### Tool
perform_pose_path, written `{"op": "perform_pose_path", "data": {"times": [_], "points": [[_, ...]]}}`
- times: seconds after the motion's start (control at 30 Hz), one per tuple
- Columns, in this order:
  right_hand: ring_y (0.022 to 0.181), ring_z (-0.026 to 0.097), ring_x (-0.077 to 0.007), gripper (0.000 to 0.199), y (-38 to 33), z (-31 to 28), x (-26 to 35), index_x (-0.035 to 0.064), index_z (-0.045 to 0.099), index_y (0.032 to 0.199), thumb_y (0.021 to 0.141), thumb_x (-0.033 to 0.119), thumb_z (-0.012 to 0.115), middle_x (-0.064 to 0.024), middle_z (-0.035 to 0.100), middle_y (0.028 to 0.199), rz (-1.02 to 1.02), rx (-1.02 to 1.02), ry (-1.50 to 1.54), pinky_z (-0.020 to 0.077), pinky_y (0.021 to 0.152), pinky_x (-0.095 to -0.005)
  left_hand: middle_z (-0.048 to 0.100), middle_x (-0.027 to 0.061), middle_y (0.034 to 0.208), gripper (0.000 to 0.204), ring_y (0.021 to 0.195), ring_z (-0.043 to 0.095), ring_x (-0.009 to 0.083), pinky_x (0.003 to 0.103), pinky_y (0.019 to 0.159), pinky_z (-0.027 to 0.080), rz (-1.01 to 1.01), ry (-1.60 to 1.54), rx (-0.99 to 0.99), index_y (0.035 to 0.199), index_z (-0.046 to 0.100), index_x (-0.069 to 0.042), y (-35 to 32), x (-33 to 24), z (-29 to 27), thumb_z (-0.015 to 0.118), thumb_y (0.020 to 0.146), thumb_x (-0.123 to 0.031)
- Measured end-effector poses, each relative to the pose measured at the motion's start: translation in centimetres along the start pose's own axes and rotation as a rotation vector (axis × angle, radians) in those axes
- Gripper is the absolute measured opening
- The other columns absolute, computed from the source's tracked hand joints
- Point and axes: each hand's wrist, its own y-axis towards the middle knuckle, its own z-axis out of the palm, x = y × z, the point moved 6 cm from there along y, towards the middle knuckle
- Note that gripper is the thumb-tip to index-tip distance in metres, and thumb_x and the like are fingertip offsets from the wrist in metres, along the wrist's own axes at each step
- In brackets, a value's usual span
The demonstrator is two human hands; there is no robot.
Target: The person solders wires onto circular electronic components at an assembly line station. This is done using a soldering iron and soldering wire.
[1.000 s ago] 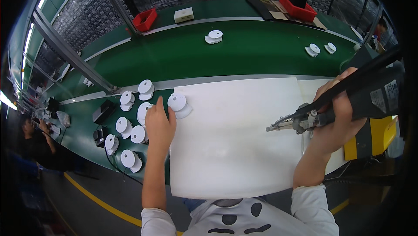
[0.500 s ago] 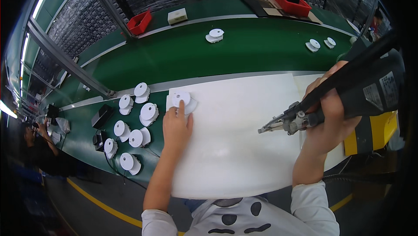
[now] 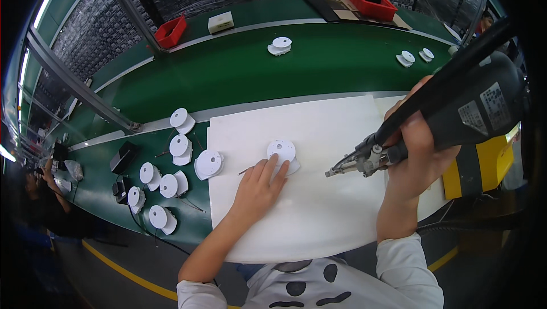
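Note:
My left hand (image 3: 257, 189) lies flat on the white mat (image 3: 319, 218), fingertips touching a round white disc part (image 3: 282, 152) with small holes. My right hand (image 3: 419, 155) grips a black and yellow electric screwdriver (image 3: 456, 109). Its metal tip (image 3: 336, 170) points left toward the disc and hovers a short way to its right, above the mat.
Several more white disc parts (image 3: 171, 166) with thin wires lie on the green bench left of the mat. Other discs (image 3: 280, 45) sit on the green conveyor (image 3: 256, 75) behind, more at its far right (image 3: 415, 56). Red bins (image 3: 171, 31) stand at the back. Another person (image 3: 40, 195) is at far left.
My left hand slid the disc part from the mat's left edge toward its middle. The screwdriver came in closer and its tip moved left toward the disc.

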Motion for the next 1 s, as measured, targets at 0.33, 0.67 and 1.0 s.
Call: {"op": "perform_pose_path", "data": {"times": [0.33, 0.67, 1.0], "points": [[0.056, 0.055, -0.0096, 0.039, -0.3, 0.4, -0.6, -0.0063, 0.055, 0.111, 0.078, 0.011, 0.065, -0.0107, 0.059, 0.094, -0.012, -0.012, 0.040, 0.0439, 0.048, -0.0209, 0.062, 0.0167, 0.117, 0.044, 0.105, 0.061, 0.0297, 0.038, 0.080, 0.051, 0.229, -0.133, -0.069, 0.121, 0.064, -0.002, 0.8, -3.1, 2.5, 0.072, 0.081, -0.018], [0.059, 0.058, -0.0090, 0.040, -0.3, 0.2, -2.0, -0.0061, 0.050, 0.113, 0.081, 0.009, 0.067, -0.0136, 0.057, 0.101, -0.102, 0.166, -0.062, 0.0467, 0.049, -0.0211, 0.058, 0.0199, 0.119, 0.043, 0.108, 0.059, 0.0308, 0.037, 0.086, 0.050, 0.221, -0.191, 0.023, 0.124, 0.063, 0.000, 1.2, -5.1, 2.2, 0.063, 0.082, -0.010], [0.062, 0.061, -0.0130, 0.045, -1.0, 1.2, -2.7, -0.0031, 0.051, 0.122, 0.082, 0.007, 0.068, -0.0145, 0.062, 0.099, -0.112, 0.091, -0.038, 0.0503, 0.052, -0.0234, 0.059, 0.0120, 0.114, 0.049, 0.096, 0.059, 0.0253, 0.034, 0.078, 0.049, 0.188, -0.183, 0.011, 0.125, 0.063, -0.002, 1.5, -5.0, 1.8, 0.065, 0.077, -0.011]]}}
